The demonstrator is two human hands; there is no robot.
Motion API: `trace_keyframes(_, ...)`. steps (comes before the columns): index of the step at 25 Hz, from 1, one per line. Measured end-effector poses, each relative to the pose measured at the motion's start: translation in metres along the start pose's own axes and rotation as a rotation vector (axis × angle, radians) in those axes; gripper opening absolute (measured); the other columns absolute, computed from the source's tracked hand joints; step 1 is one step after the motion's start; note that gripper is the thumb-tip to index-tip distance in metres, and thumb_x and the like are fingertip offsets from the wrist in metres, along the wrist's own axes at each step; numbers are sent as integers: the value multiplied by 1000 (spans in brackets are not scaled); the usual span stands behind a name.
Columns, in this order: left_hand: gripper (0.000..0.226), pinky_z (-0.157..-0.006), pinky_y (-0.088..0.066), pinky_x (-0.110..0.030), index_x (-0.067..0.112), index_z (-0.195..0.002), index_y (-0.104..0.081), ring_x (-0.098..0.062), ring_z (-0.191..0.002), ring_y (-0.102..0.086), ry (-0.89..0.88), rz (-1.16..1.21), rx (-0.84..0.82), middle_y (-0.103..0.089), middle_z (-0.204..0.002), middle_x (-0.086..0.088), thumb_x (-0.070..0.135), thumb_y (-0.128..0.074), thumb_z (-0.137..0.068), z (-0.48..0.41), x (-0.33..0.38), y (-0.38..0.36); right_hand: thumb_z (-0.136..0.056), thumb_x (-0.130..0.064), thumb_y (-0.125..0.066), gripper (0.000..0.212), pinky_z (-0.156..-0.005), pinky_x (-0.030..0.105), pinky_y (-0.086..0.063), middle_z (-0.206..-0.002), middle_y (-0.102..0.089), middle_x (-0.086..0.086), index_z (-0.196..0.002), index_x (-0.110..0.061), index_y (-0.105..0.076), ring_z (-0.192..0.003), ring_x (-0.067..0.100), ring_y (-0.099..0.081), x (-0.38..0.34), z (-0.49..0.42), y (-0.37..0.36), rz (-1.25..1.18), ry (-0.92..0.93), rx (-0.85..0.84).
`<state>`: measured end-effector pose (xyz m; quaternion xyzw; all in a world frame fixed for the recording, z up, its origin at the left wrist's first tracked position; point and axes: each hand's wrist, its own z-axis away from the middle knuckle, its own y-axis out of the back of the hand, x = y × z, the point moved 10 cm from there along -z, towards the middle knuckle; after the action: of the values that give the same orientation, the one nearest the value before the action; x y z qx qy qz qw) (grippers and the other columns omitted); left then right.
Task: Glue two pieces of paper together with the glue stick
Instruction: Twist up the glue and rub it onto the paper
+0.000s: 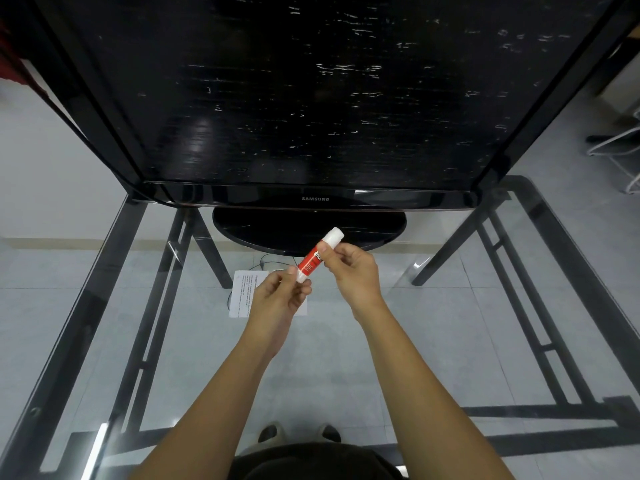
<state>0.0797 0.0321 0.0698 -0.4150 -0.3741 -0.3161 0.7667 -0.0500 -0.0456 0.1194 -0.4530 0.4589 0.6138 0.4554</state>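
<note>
A: So, where is the glue stick at this moment?

B: Raised above the desk, held slantwise between both hands. The left hand pinches its lower white end in clenched fingers; the right hand grips the red barrel just below the white cap, which is still on.

A: How should the cap come off?

B: Probably by holding the base still and pulling the cap straight along the barrel, without bending it, and keeping it over the desk in case it slips.

A: And the paper?

B: A white printed sheet lies flat directly beneath the hands, partly hidden. Whether a second piece is there, I cannot tell.

A: What of the surroundings?

B: The desk is clear glass on a dark metal frame; grey floor tiles show through it. A large black television stands at its far edge.
</note>
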Motion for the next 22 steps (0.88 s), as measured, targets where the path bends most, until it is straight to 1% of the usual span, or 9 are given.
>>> trace_keyframes(4, 14, -81, -48, -21, 14, -98, -63, -13, -89, -66, -101, -67, -7, -68, -97, -1, 22, -58, -87, 1, 10, 1, -82, -45, -64, 26, -60, 7, -44, -77, -66, -11, -90, -21, -68, -78, 2, -64, 3, -1, -3, 24, -17, -3)
trace_keyframes(6, 13, -83, -48, -23, 16, -96, -60, -16, -92, -67, -63, -44, -7, -65, -105, -4, 25, -59, -87, 0, 9, 1, -82, -44, -64, 24, -63, 8, -44, -77, -67, -12, -89, -21, -68, -76, -2, -64, 3, -2, -6, 12, -17, -25)
trace_keyframes(7, 19, -86, -48, -24, 16, -99, -60, -17, -94, -67, -47, -36, -9, -64, -108, -5, 29, -60, -85, 0, 9, 1, -81, -44, -65, 23, -65, 9, -44, -76, -68, -12, -87, -22, -69, -75, -3, -64, 2, -2, -9, 7, -12, -39)
trace_keyframes(9, 33, -88, -48, -25, 12, -108, -59, -13, -92, -67, -62, -86, -10, -65, -108, -3, 31, -63, -81, -3, 15, 4, -81, -44, -65, 20, -69, 12, -46, -74, -68, -11, -83, -24, -69, -73, -3, -64, -1, -5, -15, -7, 2, -60)
trace_keyframes(11, 30, -87, -48, -24, 10, -111, -61, -10, -89, -67, -94, -117, 11, -66, -104, -2, 25, -61, -85, -2, 23, 10, -81, -46, -64, 24, -70, 14, -47, -76, -68, -10, -85, -23, -69, -76, -1, -64, -1, -7, -24, -5, 11, -93)
trace_keyframes(15, 27, -87, -48, -27, 9, -110, -62, -16, -96, -65, -108, -72, 148, -65, -109, -8, 23, -60, -86, -6, 34, 49, -77, -63, -54, 48, -72, 11, -41, -101, -65, -13, -108, -27, -62, -93, -2, -59, 25, -14, -59, 38, -60, -208)
trace_keyframes(17, 26, -86, -49, -28, 11, -107, -62, -18, -98, -63, -105, -49, 139, -64, -111, -10, 24, -61, -85, -8, 39, 52, -81, -60, -53, 44, -68, 7, -37, -107, -61, -11, -110, -27, -59, -90, -3, -55, 46, -20, -45, 132, -80, -86)
trace_keyframes(19, 23, -83, -49, -29, 16, -102, -64, -19, -96, -62, -100, -54, 132, -63, -111, -9, 28, -62, -83, -8, 46, 54, -88, -44, -56, 41, -72, 12, -44, -118, -58, 3, -118, -17, -56, -97, 10, -58, 70, -26, -32, 284, -99, 32)
trace_keyframes(22, 21, -80, -51, -28, 20, -98, -65, -14, -88, -64, -120, -52, 138, -66, -100, -3, 31, -63, -80, -11, 56, 62, -87, -33, -62, 51, -93, 35, -47, -130, -42, 13, -129, -10, -45, -117, 30, -48, 109, -29, -44, 524, -169, -26)
